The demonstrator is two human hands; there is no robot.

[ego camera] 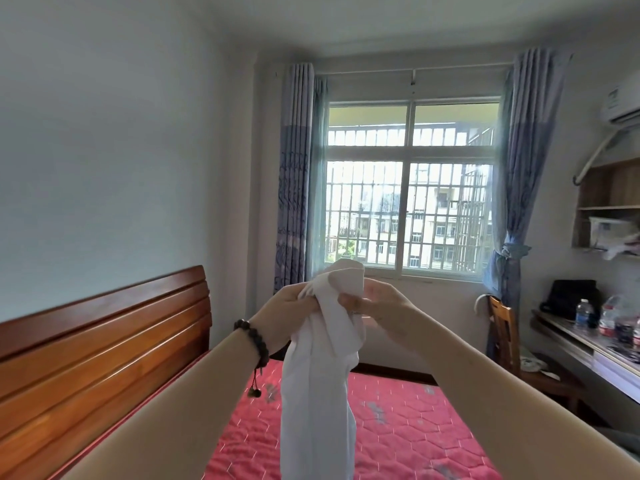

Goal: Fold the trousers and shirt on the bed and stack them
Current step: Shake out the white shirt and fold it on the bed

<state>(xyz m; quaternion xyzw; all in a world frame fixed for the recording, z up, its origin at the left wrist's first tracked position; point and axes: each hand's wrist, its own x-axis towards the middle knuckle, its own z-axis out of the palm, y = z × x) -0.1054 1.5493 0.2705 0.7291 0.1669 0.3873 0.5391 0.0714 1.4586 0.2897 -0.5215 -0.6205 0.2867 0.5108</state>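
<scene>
White garment (pixel 317 393), both hands gripping, no legible writing

Both arms reach forward, raised, left hand (pixel 289 306) and right hand (pixel 375 303) close together, fingers (pixel 349 301) curled.

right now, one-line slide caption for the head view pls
Both hands, left hand and right hand, hold a white garment up above the red quilted bed, facing the window.
</scene>
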